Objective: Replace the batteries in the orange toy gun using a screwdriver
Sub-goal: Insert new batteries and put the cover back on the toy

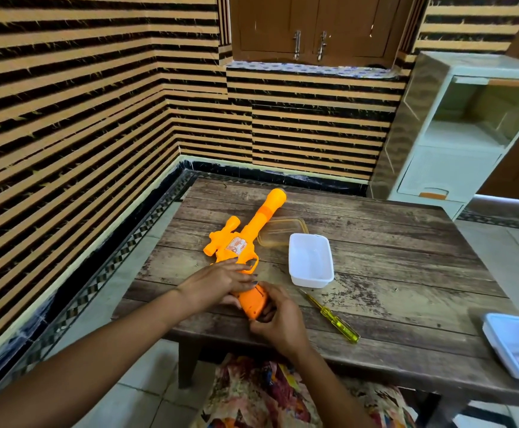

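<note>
A patterned cloth (252,396) covers the person's lap at the near edge of the wooden bench (406,273). The right hand (280,322) curls its fingers round the butt end of the orange toy gun (253,230), thumb on the near side. Whether it also holds anything small cannot be told. The left hand (218,282) lies over the handle from the left, fingers across the top and thumb tucked under, gripping it.

The gun lies flat on the bench, near its left side, with the handle toward the person and the barrel pointing away. It is bright orange plastic with a dark slot and small holes on the handle. It has an open trigger guard, a pale sticker panel on the body, a stubby scope on its left side and a flared muzzle.

Just right of the right hand, a screwdriver (332,318) with a clear yellow handle lies untouched, its tip pointing away. Beyond it stands 1 open white plastic tub (309,281), and a clear amber lid (280,233) lies behind that, beside the barrel. A blue-lidded box (514,344) sits at the bench's right edge. Farther off stand a white drawer unit (456,143) and a striped wall (66,103).
</note>
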